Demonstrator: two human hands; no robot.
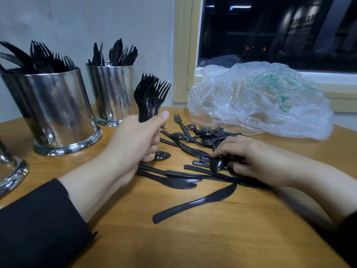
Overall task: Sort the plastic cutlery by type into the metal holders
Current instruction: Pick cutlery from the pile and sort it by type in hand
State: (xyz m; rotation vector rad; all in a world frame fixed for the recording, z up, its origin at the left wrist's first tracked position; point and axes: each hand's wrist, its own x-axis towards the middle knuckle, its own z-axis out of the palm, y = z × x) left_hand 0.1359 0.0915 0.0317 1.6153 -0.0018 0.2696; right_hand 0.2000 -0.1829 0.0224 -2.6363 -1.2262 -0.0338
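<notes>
My left hand (139, 138) grips a bunch of black plastic forks (149, 95), tines up, just right of the holders. My right hand (251, 157) lies on the pile of loose black cutlery (195, 140) on the table, its fingers curled over handles beside a spoon (217, 164). Whether they pinch a piece is unclear. Several knives (195, 203) lie in front of the pile. A large metal holder (56, 111) at the left is full of forks. A smaller metal holder (114, 91) behind it contains knives.
A crumpled clear plastic bag (260, 101) lies at the back right under a dark window. The base of a third metal holder (11, 173) shows at the left edge. The wooden table (193, 244) runs to the wall at the back.
</notes>
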